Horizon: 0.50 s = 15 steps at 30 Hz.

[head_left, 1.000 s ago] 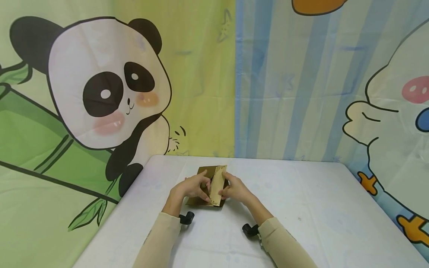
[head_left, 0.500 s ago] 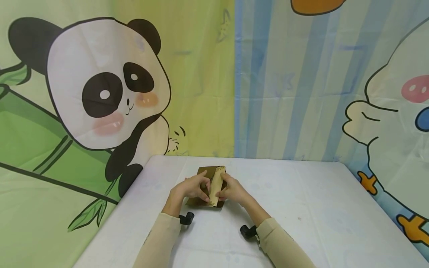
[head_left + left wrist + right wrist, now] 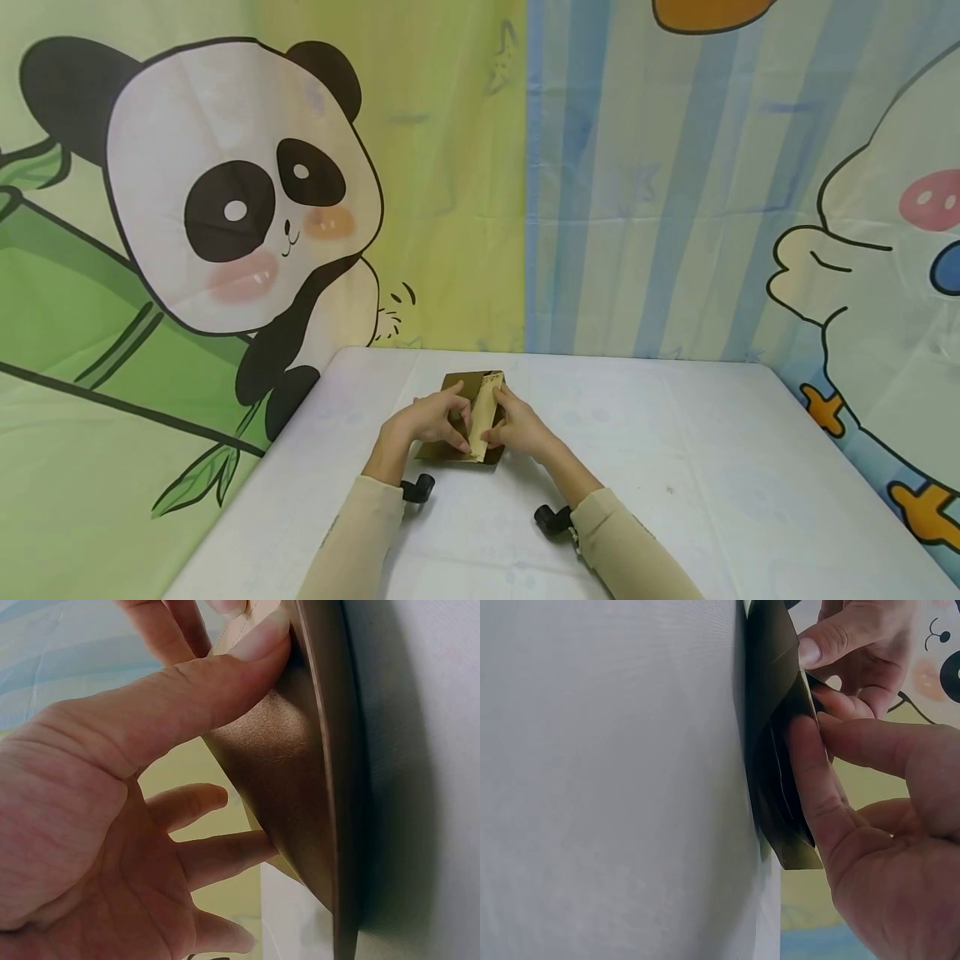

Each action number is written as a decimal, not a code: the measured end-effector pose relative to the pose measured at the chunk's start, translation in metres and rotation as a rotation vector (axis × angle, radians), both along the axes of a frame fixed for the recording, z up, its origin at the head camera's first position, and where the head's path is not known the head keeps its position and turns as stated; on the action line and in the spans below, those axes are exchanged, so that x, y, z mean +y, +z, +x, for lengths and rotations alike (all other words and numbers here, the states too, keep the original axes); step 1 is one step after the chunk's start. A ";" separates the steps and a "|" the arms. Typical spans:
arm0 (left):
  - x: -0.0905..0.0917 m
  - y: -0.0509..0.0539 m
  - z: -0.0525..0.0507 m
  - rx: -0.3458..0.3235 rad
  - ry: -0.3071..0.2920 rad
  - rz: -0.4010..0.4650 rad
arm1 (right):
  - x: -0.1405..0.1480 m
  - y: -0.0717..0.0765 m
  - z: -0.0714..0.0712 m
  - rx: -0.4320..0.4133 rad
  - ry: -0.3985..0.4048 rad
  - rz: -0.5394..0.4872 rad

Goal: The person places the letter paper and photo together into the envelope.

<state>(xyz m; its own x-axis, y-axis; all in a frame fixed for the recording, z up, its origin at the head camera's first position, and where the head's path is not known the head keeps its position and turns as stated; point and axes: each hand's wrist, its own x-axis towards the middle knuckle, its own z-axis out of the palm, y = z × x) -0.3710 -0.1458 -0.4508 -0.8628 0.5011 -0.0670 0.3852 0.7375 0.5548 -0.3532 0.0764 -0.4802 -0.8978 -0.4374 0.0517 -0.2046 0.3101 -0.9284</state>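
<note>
A brown paper piece, like a folded card or envelope (image 3: 433, 452), lies on the white table. Along its right part stands a raised pale gold flap (image 3: 485, 417) with ornate print at its ends. My left hand (image 3: 431, 418) pinches the flap's left side near the bottom; its thumb presses the brown sheet (image 3: 274, 742) in the left wrist view, other fingers spread. From the right, my right hand (image 3: 522, 425) pinches the flap's right edge between thumb and finger. In the right wrist view, one finger of that hand (image 3: 885, 847) reaches into the dark gap under the flap.
The white-covered table (image 3: 675, 450) reaches back to a printed curtain with a panda (image 3: 240, 192). Black wrist cameras (image 3: 553, 520) sit under both sleeves.
My right hand has moved slightly left, and the flap has tilted left with it, showing a narrower face. My left hand has stayed in place.
</note>
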 end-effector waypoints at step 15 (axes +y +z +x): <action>0.000 0.000 0.000 -0.013 0.004 0.004 | -0.003 -0.002 0.000 -0.033 0.022 -0.038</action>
<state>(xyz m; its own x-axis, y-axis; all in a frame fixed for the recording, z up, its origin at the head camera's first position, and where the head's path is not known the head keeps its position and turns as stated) -0.3714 -0.1456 -0.4504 -0.8637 0.4982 -0.0763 0.3751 0.7364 0.5630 -0.3535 0.0730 -0.4822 -0.8894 -0.4555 0.0393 -0.1800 0.2698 -0.9460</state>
